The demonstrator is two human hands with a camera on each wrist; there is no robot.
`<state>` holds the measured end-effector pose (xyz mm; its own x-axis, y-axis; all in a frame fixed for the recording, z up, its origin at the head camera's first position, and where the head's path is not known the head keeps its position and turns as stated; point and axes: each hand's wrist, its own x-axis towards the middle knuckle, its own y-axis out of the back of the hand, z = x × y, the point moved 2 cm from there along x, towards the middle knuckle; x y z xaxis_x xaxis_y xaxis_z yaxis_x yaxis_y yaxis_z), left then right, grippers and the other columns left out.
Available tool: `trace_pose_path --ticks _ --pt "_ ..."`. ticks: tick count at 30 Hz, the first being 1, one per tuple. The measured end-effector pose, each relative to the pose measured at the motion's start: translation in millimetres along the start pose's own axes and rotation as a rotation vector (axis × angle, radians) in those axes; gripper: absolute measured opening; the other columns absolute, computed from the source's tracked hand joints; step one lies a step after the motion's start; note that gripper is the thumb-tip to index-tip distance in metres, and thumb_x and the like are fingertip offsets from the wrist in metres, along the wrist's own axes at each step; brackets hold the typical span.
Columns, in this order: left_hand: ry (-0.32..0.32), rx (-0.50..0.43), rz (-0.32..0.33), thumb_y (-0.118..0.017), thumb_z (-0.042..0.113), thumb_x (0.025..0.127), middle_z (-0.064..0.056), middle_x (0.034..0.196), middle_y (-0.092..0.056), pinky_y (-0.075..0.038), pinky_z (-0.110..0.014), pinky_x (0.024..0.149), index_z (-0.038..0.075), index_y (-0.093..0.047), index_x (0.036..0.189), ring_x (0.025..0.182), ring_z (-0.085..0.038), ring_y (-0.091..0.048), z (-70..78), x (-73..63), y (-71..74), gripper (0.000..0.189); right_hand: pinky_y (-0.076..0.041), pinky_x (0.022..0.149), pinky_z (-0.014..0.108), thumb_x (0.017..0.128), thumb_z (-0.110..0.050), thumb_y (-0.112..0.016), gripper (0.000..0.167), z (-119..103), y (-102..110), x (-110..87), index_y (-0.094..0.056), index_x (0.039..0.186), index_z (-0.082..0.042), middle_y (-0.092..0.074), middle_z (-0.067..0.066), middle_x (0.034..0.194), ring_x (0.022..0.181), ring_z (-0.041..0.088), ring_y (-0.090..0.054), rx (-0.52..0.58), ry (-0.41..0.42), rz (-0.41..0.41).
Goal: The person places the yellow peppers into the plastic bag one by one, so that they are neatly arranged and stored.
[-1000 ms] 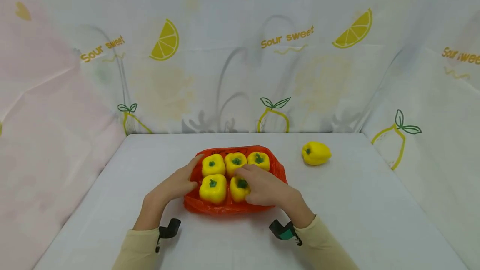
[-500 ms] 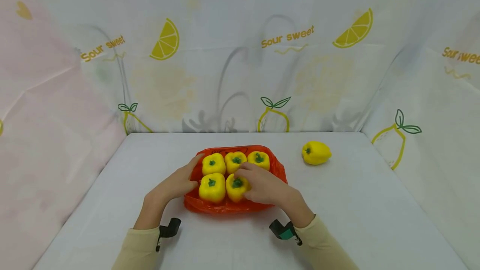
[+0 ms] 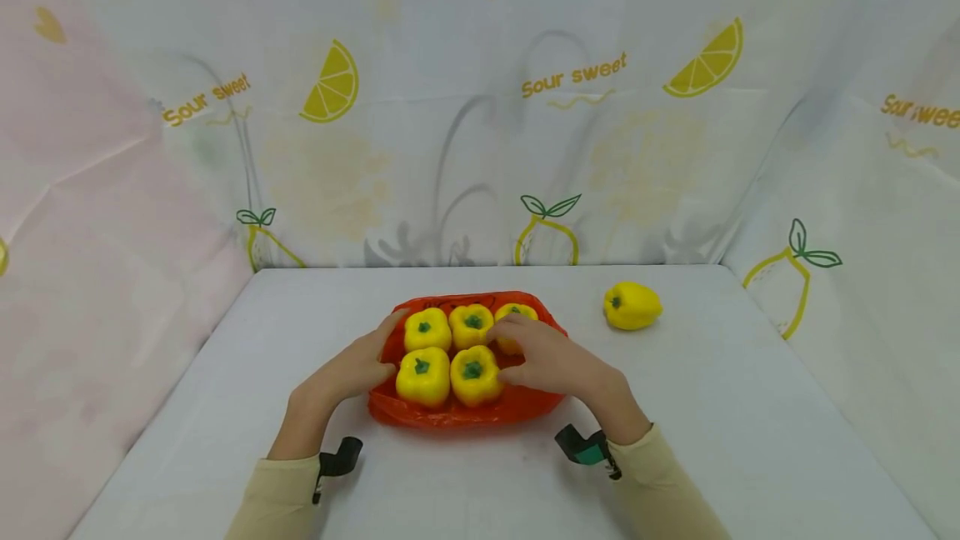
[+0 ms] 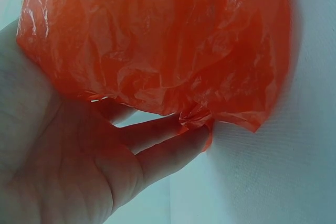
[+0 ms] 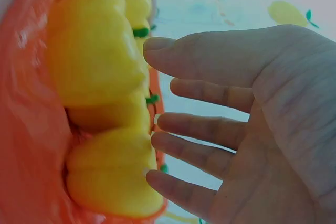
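Note:
Several yellow bell peppers with green stems stand in an open red plastic bag [image 3: 457, 417], two in front and three behind. My left hand [image 3: 348, 369] holds the bag's left rim, thumb and forefinger over its edge; in the left wrist view a knotted bit of the bag lies at the fingertips. My right hand [image 3: 558, 361] hovers over the bag's right part, its fingers loosely spread and nothing held. It is nearest the front right pepper [image 3: 475, 386] and partly hides the back right pepper [image 3: 517, 311]. In the right wrist view the fingertips are beside the peppers; contact is unclear.
Another yellow bell pepper [image 3: 633, 307] lies on its side on the white table [image 3: 750, 407], right of the bag. Behind and at both sides stand cloth walls [image 3: 450, 148] printed with lemons.
My right hand has let go of the front right pepper and moved right and slightly up. That pepper had shifted left beside its neighbour. My left hand has stayed at the bag's rim.

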<state>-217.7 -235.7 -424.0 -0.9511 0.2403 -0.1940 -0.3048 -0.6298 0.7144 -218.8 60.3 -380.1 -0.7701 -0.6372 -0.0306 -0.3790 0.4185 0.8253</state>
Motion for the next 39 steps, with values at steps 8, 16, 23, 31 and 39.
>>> trace_pose_path --ticks 8,16,23,31,39 --pt "-0.009 0.008 0.002 -0.057 0.01 0.085 -0.007 0.158 -0.038 -0.04 -0.061 0.111 0.031 -0.013 0.159 0.136 -0.032 -0.045 0.0 1.3 -0.7 0.089 -0.05 0.105 0.048 0.091 -0.017 -0.069 0.043 24 24 -6.2 -0.059 0.132 -0.011 -0.059 0.007 0.135 0.124 0.027 -0.054 0.045 -0.03 0.11" --pt "0.018 0.025 -0.001 -0.054 0.011 0.09 -0.013 0.16 -0.035 -0.037 -0.063 0.112 0.025 -0.012 0.16 0.138 -0.036 -0.043 0.4 -0.9 -0.3 0.083 -0.044 0.109 0.056 0.09 -0.014 -0.067 0.046 56 46 -16.2 -0.057 0.134 -0.009 -0.053 0.012 0.142 0.131 0.035 -0.05 0.027 -0.109 0.268" --pt "0.037 0.034 0.0 -0.057 0.013 0.089 -0.014 0.159 -0.035 -0.043 -0.061 0.108 0.023 -0.013 0.16 0.135 -0.036 -0.044 1.1 -1.4 -1.2 0.084 -0.043 0.109 0.058 0.089 -0.012 -0.065 0.053 93 59 -24.0 -0.051 0.139 -0.007 -0.042 0.017 0.15 0.135 0.039 -0.044 -0.002 -0.186 0.369" --pt "0.019 0.028 0.003 -0.055 0.011 0.089 -0.013 0.159 -0.036 -0.04 -0.062 0.11 0.025 -0.013 0.16 0.135 -0.035 -0.045 0.9 -0.2 -1.3 0.084 -0.024 0.117 0.065 0.083 -0.005 -0.064 0.053 132 59 -27.5 -0.053 0.135 0.002 -0.039 0.029 0.149 0.143 0.049 -0.026 -0.11 -0.207 0.512" --pt "0.016 0.037 0.0 -0.056 0.012 0.089 -0.013 0.158 -0.037 -0.043 -0.061 0.108 0.026 -0.013 0.16 0.13 -0.033 -0.048 2.5 -1.2 -1.0 0.084 -0.017 0.116 0.071 0.077 -0.008 -0.062 0.068 159 44 -28.3 -0.047 0.143 -0.004 -0.026 0.028 0.156 0.146 0.054 -0.014 -0.182 -0.325 0.471"
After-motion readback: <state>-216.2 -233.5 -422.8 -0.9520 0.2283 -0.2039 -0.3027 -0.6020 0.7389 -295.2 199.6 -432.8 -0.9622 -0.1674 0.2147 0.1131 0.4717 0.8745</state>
